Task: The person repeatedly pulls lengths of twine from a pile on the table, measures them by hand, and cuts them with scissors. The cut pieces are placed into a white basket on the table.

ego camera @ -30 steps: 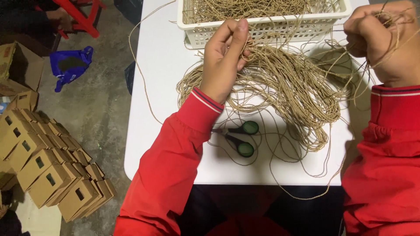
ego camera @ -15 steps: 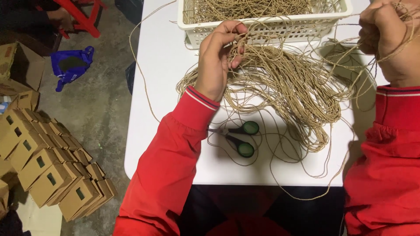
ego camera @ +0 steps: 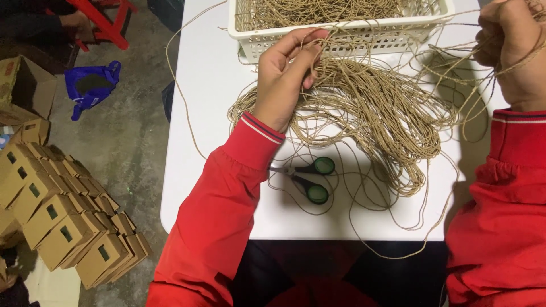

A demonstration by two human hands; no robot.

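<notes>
On the white table [ego camera: 216,187], just in front of the white basket [ego camera: 352,35], our left hand [ego camera: 284,79] was pinched shut on a bundle of strands of the tan twine [ego camera: 375,113]. The tangle lay directly under and to the right of that hand, its loops trailing toward us and rightward across the tabletop, so the left hand was the nearer one to the heap. Our right hand [ego camera: 512,51] was held higher at the far right, fisted around several strands that ran taut from it down and leftward toward the pile. The twine looked thin, rough and fibrous, lying in many loose overlapping loops, with stray ends draped off the table's near edge. More twine filled the basket. Green-handled scissors [ego camera: 310,179] lay near the left sleeve, shut.
</notes>
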